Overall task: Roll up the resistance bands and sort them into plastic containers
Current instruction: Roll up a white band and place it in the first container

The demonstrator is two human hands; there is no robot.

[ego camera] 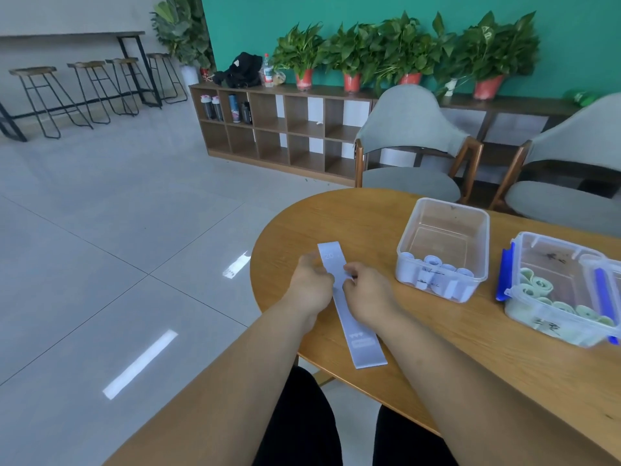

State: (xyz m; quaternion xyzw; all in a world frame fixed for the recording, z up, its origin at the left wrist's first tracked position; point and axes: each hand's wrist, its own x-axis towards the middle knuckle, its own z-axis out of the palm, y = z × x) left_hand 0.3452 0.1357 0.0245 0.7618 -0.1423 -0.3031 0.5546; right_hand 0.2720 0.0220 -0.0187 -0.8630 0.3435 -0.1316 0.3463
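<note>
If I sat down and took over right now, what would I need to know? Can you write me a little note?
Left hand: pinches the left edge of the lilac band, near its middle.
Right hand: pinches the band's right edge, just opposite.
Band: lies flat and unrolled on the table.
Done: lilac rolls sit in the open clear container. Green rolls sit in the container with blue clips to its right.
Left: roll this band up and put it with the lilac rolls. I see no other loose bands.
</note>
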